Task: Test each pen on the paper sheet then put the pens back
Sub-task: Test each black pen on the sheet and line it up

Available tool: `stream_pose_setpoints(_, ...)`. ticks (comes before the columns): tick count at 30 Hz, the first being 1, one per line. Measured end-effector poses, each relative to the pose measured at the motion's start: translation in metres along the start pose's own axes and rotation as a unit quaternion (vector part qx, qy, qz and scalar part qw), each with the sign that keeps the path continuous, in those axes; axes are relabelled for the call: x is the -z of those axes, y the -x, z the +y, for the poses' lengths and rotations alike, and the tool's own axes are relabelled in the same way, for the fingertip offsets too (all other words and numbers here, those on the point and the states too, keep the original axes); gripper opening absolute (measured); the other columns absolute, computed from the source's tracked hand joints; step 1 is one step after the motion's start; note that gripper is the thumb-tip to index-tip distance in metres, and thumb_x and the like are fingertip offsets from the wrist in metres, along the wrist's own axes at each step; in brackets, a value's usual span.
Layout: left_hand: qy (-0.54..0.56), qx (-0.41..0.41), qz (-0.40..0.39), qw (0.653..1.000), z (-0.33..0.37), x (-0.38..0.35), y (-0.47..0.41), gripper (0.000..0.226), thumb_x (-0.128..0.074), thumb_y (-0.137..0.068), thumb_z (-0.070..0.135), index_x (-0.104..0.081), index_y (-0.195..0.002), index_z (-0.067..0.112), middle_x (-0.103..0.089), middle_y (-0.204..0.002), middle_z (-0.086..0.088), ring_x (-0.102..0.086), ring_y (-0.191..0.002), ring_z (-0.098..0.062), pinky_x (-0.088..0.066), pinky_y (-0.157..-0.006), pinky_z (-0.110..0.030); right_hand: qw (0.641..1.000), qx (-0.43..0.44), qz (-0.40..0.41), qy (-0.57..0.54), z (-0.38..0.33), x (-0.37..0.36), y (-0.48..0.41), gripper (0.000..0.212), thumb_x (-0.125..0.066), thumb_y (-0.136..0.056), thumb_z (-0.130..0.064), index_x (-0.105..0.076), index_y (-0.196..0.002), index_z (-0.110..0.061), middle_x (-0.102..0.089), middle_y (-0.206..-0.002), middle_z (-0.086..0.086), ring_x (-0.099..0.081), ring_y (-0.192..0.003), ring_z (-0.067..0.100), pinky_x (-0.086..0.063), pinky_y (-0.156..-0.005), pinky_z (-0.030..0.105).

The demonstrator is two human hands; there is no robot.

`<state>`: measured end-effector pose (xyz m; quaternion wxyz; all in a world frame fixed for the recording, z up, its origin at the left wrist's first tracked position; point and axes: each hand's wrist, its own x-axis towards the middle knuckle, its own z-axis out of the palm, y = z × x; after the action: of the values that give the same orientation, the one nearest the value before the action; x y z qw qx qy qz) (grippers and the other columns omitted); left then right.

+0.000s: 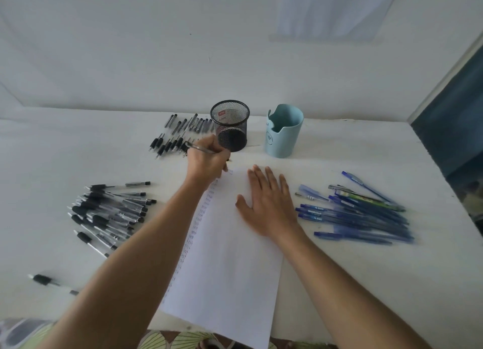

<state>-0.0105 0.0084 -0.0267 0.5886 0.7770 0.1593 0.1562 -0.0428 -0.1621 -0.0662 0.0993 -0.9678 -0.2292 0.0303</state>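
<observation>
A white paper sheet (230,257) lies lengthwise in the middle of the table, with a column of small pen marks down its left side. My left hand (206,163) grips a clear black pen (200,148) with its tip at the sheet's far left corner. My right hand (269,199) lies flat on the sheet's upper right part, fingers straight. A heap of black pens (112,210) lies to the left. Blue pens (360,212) lie in a heap to the right.
A black mesh cup (230,125) and a light blue cup (283,130) stand behind the sheet. More black pens (180,132) lie left of the mesh cup. One single black pen (52,283) lies near the front left. The table ends at the right by a dark panel.
</observation>
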Motion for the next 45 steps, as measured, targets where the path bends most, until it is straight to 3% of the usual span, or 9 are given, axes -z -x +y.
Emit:
stream_pose_setpoints(3, -0.07, -0.003, 0.03, 0.997, -0.011, -0.003, -0.005, 0.027, -0.06, -0.062, -0.004, -0.038, -0.054, 0.008, -0.043, -0.048, -0.002, -0.042, -0.049, -0.019, -0.035, -0.044, -0.034, 1.0, -0.002, 0.011, -0.011, 0.0, -0.001, 0.0, 0.09, -0.004, -0.082, -0.059, -0.017, -0.159, -0.014, -0.01, -0.168, 0.003, -0.003, -0.154, 0.023, 0.004, -0.124, 0.047)
stream_pose_setpoints(7, -0.121, -0.039, 0.028, 0.991, -0.019, -0.004, -0.006, 0.02, -0.055, -0.058, -0.001, -0.035, -0.059, 0.003, -0.039, -0.052, -0.006, -0.034, -0.053, -0.018, -0.033, -0.046, -0.038, 1.0, -0.002, 0.01, -0.01, 0.0, -0.001, 0.0, 0.09, -0.004, -0.081, -0.059, -0.016, -0.159, -0.015, -0.009, -0.168, 0.002, -0.002, -0.154, 0.022, 0.005, -0.124, 0.047)
stream_pose_setpoints(16, -0.148, -0.05, 0.03, 0.987, -0.018, -0.004, -0.007, 0.028, -0.05, -0.061, -0.007, -0.028, -0.057, 0.011, -0.031, -0.054, -0.004, -0.026, -0.054, -0.016, -0.022, -0.049, -0.029, 1.0, 0.001, 0.012, -0.022, 0.0, -0.001, 0.0, 0.089, -0.005, -0.082, -0.059, -0.017, -0.159, -0.015, -0.01, -0.168, 0.003, -0.003, -0.154, 0.023, 0.005, -0.124, 0.047)
stream_pose_setpoints(29, -0.144, -0.037, 0.021, 0.989, -0.018, -0.005, -0.007, 0.025, -0.049, -0.062, -0.007, -0.032, -0.055, 0.01, -0.038, -0.056, -0.008, -0.034, -0.055, -0.019, -0.027, -0.049, -0.029, 1.0, 0.001, 0.007, -0.017, 0.0, 0.0, -0.001, 0.09, -0.003, -0.081, -0.059, -0.016, -0.159, -0.015, -0.008, -0.168, 0.002, -0.001, -0.155, 0.023, 0.006, -0.124, 0.047)
stream_pose_setpoints(32, -0.147, -0.04, 0.026, 0.988, -0.016, -0.006, -0.005, 0.03, -0.049, -0.064, -0.007, -0.029, -0.054, 0.014, -0.037, -0.055, -0.007, -0.031, -0.053, -0.018, -0.025, -0.048, -0.024, 1.0, 0.0, 0.006, -0.018, 0.0, 0.001, -0.001, 0.091, -0.003, -0.08, -0.059, -0.016, -0.159, -0.015, -0.008, -0.168, 0.002, -0.001, -0.155, 0.023, 0.006, -0.124, 0.047)
stream_pose_setpoints(45, -0.164, -0.057, 0.021, 0.985, -0.016, -0.006, -0.006, 0.035, -0.051, -0.064, -0.008, -0.028, -0.052, 0.016, -0.035, -0.055, -0.006, -0.029, -0.055, -0.018, -0.023, -0.049, -0.026, 1.0, -0.001, 0.0, -0.019, 0.0, 0.0, -0.001, 0.087, -0.006, -0.084, -0.058, -0.014, -0.159, -0.016, -0.006, -0.168, 0.002, 0.001, -0.155, 0.022, 0.006, -0.124, 0.047)
